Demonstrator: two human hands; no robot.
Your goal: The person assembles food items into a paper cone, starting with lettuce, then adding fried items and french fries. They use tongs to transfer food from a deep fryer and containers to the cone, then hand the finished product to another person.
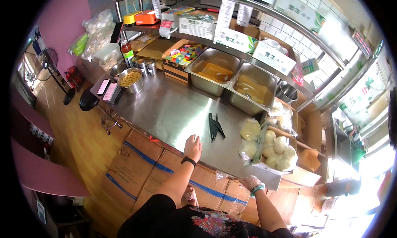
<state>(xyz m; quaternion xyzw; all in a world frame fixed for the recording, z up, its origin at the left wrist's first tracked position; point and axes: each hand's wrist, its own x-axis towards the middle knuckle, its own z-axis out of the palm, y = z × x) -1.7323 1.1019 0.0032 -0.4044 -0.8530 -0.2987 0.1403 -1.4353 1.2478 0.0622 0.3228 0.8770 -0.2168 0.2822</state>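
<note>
My left hand point(193, 147) is over the near edge of the steel counter point(165, 110), fingers stretched out and holding nothing. A black band is round its wrist. My right hand point(250, 182) is at the front edge, with a teal band at the wrist and what looks like thin clear plastic over it. Its fingers look closed on a piece of clear plastic point(222, 174) that sticks out to the left. Between the hands and the pans lies a black V-shaped tool point(215, 127). Close to my right hand are clear bags of pale dough point(248, 150) and a box of white dough balls point(279, 149).
Two steel pans point(215, 70) of brown powdery food stand at the back. A pot of brown crumbs point(131, 80), small tins point(151, 67) and two phones point(107, 90) occupy the left end. A shelf point(198, 39) with boxes overhangs the rear. Cardboard point(144, 167) covers the counter's front.
</note>
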